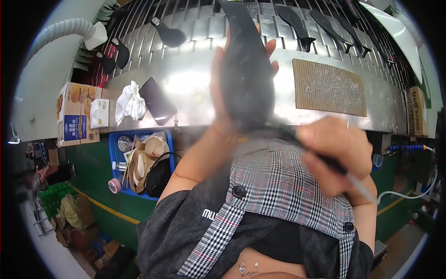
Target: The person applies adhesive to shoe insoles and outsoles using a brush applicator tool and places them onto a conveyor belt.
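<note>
My left hand (218,90) holds up a long black shoe sole (246,74), with fingertips showing past its right edge. The sole's wide end is nearest me. Closed around a dark-handled tool (335,163) is my right hand (338,144), with a ring on one finger. That tool slants up toward the sole's near end, and a pale cord (363,188) trails from its lower end. Motion blur hides the tool's tip, so I cannot tell if it touches the sole.
Heeled black soles (295,25) and a flat sole piece (169,36) lie on the slatted metal conveyor (204,23). A corrugated mat (330,87) rests on the steel bench. At left are a phone (157,100), crumpled tissue (130,103), a carton (79,114) and a blue bin (143,193) below.
</note>
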Tool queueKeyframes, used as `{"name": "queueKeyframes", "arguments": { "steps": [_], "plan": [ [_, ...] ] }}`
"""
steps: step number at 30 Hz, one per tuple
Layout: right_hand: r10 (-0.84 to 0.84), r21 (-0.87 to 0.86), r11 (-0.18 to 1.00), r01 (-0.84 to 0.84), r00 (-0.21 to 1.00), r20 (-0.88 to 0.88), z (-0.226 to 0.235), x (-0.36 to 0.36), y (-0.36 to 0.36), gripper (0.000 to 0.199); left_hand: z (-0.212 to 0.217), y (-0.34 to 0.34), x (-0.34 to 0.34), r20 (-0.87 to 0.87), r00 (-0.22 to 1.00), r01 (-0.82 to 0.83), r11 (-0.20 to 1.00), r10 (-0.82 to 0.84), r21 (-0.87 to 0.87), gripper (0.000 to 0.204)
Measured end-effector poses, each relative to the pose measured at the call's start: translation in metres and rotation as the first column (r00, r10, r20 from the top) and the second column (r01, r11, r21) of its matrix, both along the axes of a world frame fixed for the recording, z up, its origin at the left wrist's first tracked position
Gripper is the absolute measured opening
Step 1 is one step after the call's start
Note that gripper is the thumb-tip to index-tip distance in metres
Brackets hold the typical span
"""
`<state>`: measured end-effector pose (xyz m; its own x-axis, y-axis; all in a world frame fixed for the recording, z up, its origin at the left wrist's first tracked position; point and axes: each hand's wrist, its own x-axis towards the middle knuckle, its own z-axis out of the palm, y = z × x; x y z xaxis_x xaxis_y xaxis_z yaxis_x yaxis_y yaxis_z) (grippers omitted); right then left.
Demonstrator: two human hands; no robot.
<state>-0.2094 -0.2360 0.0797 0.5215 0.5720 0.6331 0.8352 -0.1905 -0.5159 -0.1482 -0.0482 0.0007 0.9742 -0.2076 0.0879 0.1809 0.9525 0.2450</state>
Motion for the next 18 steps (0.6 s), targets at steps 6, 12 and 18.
{"name": "queueKeyframes", "arguments": {
  "steps": [6, 12, 18],
  "plan": [
    [0.085, 0.037, 0.996, -0.085, 0.996, -0.001, 0.004, -0.017, 0.009, 0.031, 0.010, 0.002, -0.008, -0.007, 1.000, 0.016, 0.993, -0.017, -0.114, 0.056],
    [0.192, 0.023, 0.981, -0.191, 0.980, -0.055, 0.007, -0.015, 0.010, 0.025, 0.013, 0.017, -0.018, -0.029, 0.983, 0.177, 0.974, -0.183, -0.141, 0.062],
    [0.216, -0.030, 0.975, -0.219, 0.974, -0.071, 0.006, 0.000, 0.002, 0.024, 0.021, 0.018, -0.018, -0.069, 0.976, 0.201, 0.974, -0.209, -0.104, 0.061]
  ]
}}
